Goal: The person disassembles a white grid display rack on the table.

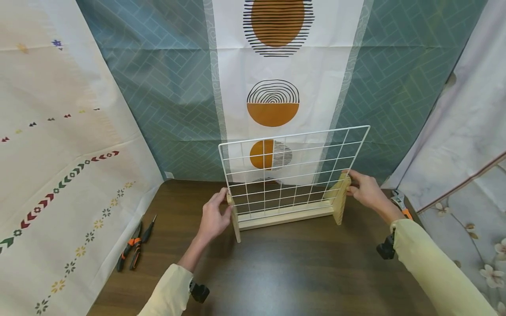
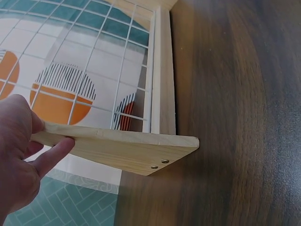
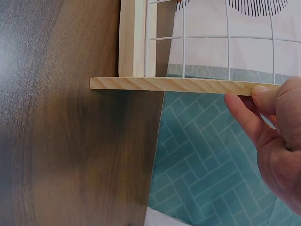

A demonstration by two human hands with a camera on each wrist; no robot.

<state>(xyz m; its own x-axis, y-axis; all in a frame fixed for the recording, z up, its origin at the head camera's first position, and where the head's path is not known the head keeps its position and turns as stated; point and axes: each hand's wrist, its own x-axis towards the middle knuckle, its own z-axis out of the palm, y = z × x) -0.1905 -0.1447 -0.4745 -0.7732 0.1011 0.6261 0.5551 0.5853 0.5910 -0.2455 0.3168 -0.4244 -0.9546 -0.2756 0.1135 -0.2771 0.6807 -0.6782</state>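
Left hand [image 1: 213, 218] and right hand [image 1: 365, 189] each pinch a wooden side panel [image 2: 127, 149], crossbar [image 1: 285, 219] and wire grid [image 1: 294, 174] between; looks assembled, nothing obviously left.

White wire grid [image 1: 292, 173]; pale-grained wooden stand [image 1: 285, 218]; dark brown wood-grain tabletop [image 1: 269, 272]; teal backdrop [image 1: 154, 87], brick-like lines; white panel [image 1: 233, 87], orange-and-black-lined circles [image 1: 272, 115].
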